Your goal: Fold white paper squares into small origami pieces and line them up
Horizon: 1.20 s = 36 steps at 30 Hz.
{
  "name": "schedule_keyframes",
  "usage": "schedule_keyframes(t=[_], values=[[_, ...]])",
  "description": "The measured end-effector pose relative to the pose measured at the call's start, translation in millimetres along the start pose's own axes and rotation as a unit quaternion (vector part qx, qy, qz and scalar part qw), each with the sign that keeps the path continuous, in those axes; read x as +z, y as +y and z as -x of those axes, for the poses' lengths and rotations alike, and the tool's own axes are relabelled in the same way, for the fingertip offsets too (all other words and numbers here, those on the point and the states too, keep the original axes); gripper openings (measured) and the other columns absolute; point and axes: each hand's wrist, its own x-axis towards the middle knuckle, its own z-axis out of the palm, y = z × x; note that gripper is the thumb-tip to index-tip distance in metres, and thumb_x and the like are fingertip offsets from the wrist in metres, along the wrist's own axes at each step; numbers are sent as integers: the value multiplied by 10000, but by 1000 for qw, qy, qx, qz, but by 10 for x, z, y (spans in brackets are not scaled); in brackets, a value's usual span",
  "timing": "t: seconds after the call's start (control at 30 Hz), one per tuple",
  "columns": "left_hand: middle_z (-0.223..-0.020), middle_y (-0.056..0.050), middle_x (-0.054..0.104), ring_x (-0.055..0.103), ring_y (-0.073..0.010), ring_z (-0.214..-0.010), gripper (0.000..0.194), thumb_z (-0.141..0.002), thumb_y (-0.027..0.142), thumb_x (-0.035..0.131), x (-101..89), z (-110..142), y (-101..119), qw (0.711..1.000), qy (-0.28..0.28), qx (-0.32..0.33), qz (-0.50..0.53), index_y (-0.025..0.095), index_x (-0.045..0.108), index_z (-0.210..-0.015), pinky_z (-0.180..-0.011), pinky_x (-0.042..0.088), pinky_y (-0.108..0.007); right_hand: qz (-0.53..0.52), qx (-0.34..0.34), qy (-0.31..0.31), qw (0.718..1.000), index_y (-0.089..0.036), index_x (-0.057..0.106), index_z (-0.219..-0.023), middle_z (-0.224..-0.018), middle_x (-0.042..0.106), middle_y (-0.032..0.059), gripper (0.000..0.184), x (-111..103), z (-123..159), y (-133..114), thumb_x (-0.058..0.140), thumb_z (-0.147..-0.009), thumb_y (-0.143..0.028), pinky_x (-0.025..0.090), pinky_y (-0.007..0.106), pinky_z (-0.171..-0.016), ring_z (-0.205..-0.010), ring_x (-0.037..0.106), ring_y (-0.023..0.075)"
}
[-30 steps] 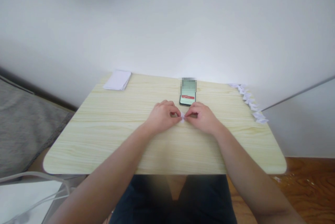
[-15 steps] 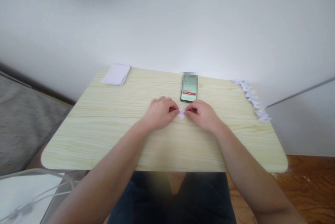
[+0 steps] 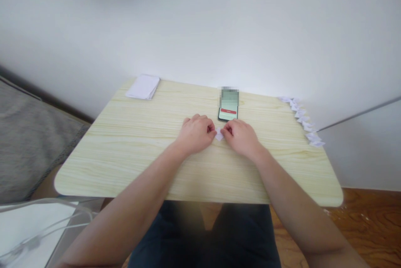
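A small white piece of folded paper (image 3: 219, 135) lies low over the middle of the table, between my two hands. My left hand (image 3: 198, 133) pinches its left side between thumb and fingers. On the opposite side, my right hand (image 3: 240, 136) grips the paper's right edge in the same way. The fingertips cover part of the paper, so its exact folds are too small to make out. Just beyond my right hand lies a phone (image 3: 228, 114) with a lit screen, its lower edge close to my fingers.
A stack of white paper sheets (image 3: 143, 87) lies at the table's back left. Along the right edge runs a row of several small folded paper pieces (image 3: 302, 116). The pale wooden table (image 3: 125, 151) meets a white wall behind. White cables (image 3: 46, 230) lie at lower left.
Both hands stay pinched on the paper, with the fingers drawn slightly closer together. The view has shifted a little, so the table's left part sits slightly further right.
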Motion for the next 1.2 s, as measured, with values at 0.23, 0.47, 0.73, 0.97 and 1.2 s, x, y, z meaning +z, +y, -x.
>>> schedule_keyframes(t=[0.23,0.47,0.73,0.97,1.2], values=[[-927,-35,705,580,-282,-991,138,-880,330,591,22,1,-9,1000,2,-2,2,239,657,-798,-826,375,-446,24,-4,11,1000,-199,653,-856,-913,691,78,206,15,19,-20,523,-971,-310,403,335,-740,-859,611,224],[-883,-12,698,577,-263,-955,44,-856,299,614,-11,5,1,1000,-2,-5,23,258,630,-856,-810,362,-421,16,4,20,1000,-203,647,-847,-910,688,70,203,22,31,-24,545,-964,-335,392,333,-734,-855,604,221],[-888,0,693,572,-261,-986,198,-863,260,576,-60,23,21,999,-18,2,33,355,713,-970,-864,366,-428,-77,-17,31,996,-225,638,-897,-845,674,12,49,31,54,84,623,-916,-268,371,300,-700,-789,575,185],[-870,-18,699,579,-272,-972,166,-846,268,592,-55,7,24,999,-16,-7,39,328,729,-917,-882,380,-447,-108,-23,25,994,-235,675,-921,-813,659,4,68,12,72,91,608,-907,-234,374,298,-707,-784,570,184],[-857,-22,702,585,-273,-965,146,-840,271,604,-50,1,29,999,-11,-10,38,314,729,-903,-901,386,-452,-84,12,34,996,-228,662,-894,-822,680,18,75,42,58,18,660,-886,-302,367,303,-706,-793,575,196]])
